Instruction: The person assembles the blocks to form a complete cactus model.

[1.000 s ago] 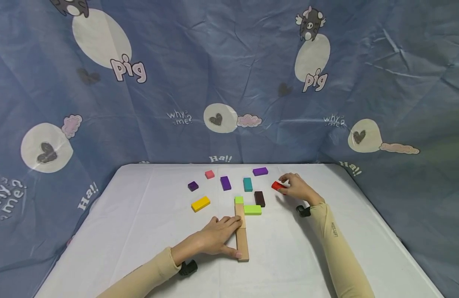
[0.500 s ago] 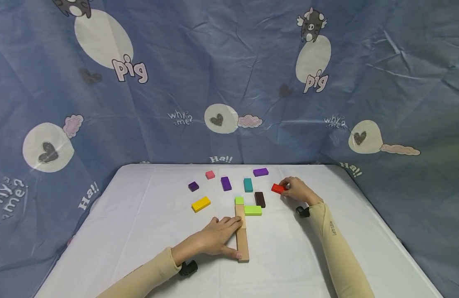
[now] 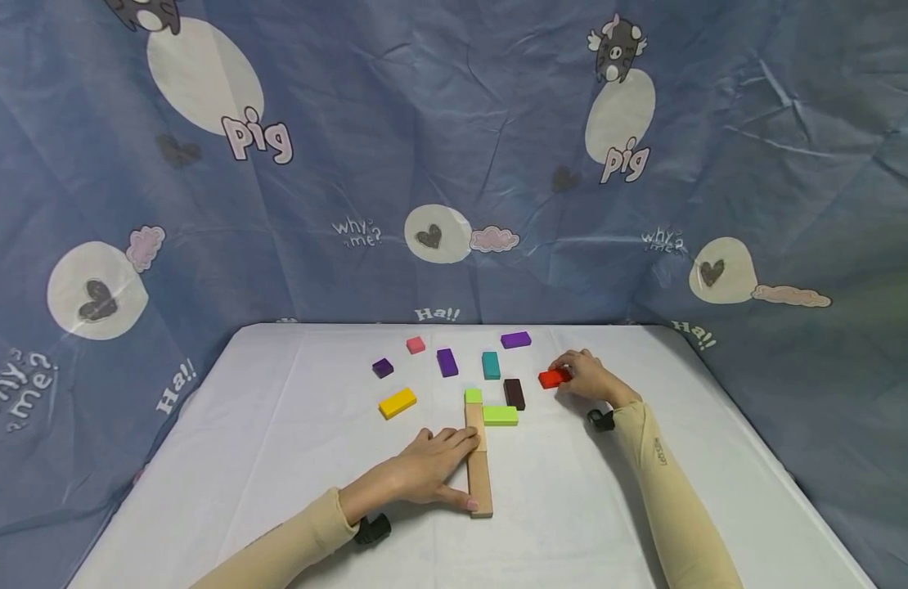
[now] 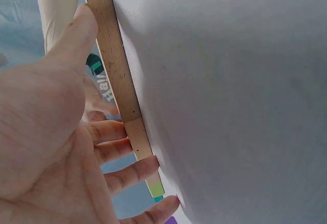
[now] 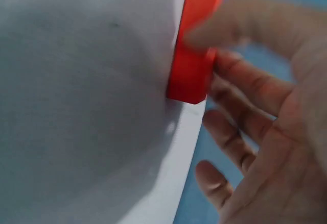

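My left hand [image 3: 433,466] rests along the left side of two wooden blocks [image 3: 479,483] laid end to end, its fingers extended. In the left wrist view the thumb touches the near end of the wooden row, and the fingertips reach along it. A light green block [image 3: 473,396] caps the far end of this row, and a longer lime green block [image 3: 501,415] lies against its right side. On the right, my right hand [image 3: 590,378] pinches a red block [image 3: 551,379] between thumb and fingers. In the right wrist view the red block [image 5: 194,71] lies under the blurred thumb.
Loose blocks lie about: yellow [image 3: 397,403], dark brown [image 3: 514,394], teal [image 3: 491,366], pink [image 3: 415,345], and several purple, one of them [image 3: 447,362] near the middle. A white cloth covers the table [image 3: 292,425]; a blue printed curtain [image 3: 454,164] hangs behind.
The red block has turned and shifted slightly nearer, with my right fingers now closer round it. My left hand and the wooden blocks have stayed put.
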The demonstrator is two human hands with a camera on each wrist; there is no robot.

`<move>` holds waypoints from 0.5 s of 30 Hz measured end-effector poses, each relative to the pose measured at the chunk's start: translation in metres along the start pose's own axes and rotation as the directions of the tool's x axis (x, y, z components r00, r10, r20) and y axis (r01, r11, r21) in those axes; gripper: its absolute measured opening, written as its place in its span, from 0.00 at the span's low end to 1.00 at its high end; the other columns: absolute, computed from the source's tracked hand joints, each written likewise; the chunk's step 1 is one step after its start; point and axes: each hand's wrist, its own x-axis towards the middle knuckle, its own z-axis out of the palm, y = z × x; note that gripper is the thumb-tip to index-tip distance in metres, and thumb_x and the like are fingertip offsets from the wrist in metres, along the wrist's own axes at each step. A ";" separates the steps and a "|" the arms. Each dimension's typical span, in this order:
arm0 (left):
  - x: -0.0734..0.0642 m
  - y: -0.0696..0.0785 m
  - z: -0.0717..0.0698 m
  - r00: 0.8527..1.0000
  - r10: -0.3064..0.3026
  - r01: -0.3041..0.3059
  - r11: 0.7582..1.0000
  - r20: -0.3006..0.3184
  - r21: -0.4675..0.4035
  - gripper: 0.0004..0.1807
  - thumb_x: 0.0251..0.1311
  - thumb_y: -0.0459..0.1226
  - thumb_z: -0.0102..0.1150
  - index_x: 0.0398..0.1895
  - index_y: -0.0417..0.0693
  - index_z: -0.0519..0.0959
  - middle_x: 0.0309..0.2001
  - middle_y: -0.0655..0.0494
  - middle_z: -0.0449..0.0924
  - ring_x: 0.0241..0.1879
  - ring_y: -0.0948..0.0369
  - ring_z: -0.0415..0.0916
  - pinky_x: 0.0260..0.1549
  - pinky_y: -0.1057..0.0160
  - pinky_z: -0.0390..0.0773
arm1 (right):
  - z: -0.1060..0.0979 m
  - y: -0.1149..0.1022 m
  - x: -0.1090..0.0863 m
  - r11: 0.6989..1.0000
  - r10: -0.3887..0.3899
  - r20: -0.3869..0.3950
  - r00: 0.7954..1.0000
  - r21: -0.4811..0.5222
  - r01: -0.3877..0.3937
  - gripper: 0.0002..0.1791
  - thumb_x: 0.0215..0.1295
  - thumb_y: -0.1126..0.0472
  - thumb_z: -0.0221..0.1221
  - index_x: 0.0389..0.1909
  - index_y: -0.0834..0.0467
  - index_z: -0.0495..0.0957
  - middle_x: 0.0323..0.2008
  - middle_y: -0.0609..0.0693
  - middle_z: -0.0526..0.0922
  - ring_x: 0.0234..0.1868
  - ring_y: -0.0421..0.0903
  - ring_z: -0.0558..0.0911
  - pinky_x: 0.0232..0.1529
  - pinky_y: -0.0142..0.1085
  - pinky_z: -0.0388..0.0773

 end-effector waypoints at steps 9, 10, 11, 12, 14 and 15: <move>0.001 0.000 0.000 1.000 -0.001 0.001 1.000 0.003 0.005 0.57 0.47 0.75 0.48 0.76 0.54 0.52 0.76 0.57 0.50 0.71 0.57 0.55 0.61 0.43 0.62 | 0.002 -0.011 0.000 0.980 0.197 -0.108 0.974 0.009 -0.198 0.45 0.48 0.33 0.67 0.53 0.66 0.72 0.48 0.61 0.76 0.50 0.59 0.69 0.52 0.53 0.59; 0.001 0.000 0.000 1.000 -0.001 0.001 1.000 0.002 0.007 0.57 0.47 0.75 0.48 0.76 0.54 0.52 0.76 0.57 0.50 0.71 0.57 0.55 0.61 0.43 0.63 | 0.002 -0.012 0.000 0.977 0.214 -0.116 0.970 0.004 -0.215 0.45 0.47 0.33 0.67 0.52 0.66 0.72 0.46 0.60 0.76 0.48 0.59 0.69 0.50 0.53 0.60; 0.000 0.000 0.000 1.000 -0.001 0.001 1.000 0.002 0.007 0.57 0.47 0.75 0.48 0.76 0.54 0.52 0.76 0.57 0.50 0.71 0.57 0.56 0.61 0.43 0.63 | 0.002 -0.012 -0.001 0.972 0.232 -0.116 0.966 -0.004 -0.234 0.44 0.47 0.32 0.67 0.50 0.66 0.72 0.44 0.59 0.77 0.47 0.58 0.70 0.49 0.52 0.60; 0.001 0.000 0.000 1.000 -0.001 0.001 1.000 0.001 0.007 0.57 0.47 0.75 0.49 0.76 0.54 0.52 0.76 0.57 0.50 0.71 0.57 0.56 0.61 0.43 0.63 | 0.002 -0.012 -0.001 0.968 0.246 -0.115 0.962 -0.014 -0.249 0.44 0.46 0.31 0.67 0.48 0.66 0.73 0.42 0.58 0.77 0.45 0.58 0.70 0.48 0.51 0.61; 0.001 0.000 0.001 1.000 -0.001 0.001 1.000 0.000 0.007 0.57 0.46 0.75 0.49 0.76 0.54 0.53 0.76 0.58 0.50 0.71 0.57 0.56 0.60 0.44 0.63 | 0.003 -0.012 -0.001 0.959 0.279 -0.100 0.955 -0.032 -0.283 0.42 0.46 0.31 0.66 0.43 0.66 0.74 0.37 0.57 0.77 0.41 0.56 0.71 0.45 0.49 0.62; 0.001 0.000 0.001 1.000 -0.001 0.001 1.000 0.001 0.007 0.57 0.46 0.75 0.49 0.76 0.54 0.53 0.76 0.58 0.50 0.71 0.57 0.56 0.60 0.44 0.63 | 0.004 -0.012 -0.001 0.955 0.288 -0.087 0.954 -0.040 -0.293 0.41 0.46 0.30 0.66 0.41 0.65 0.74 0.35 0.56 0.77 0.39 0.55 0.71 0.43 0.47 0.62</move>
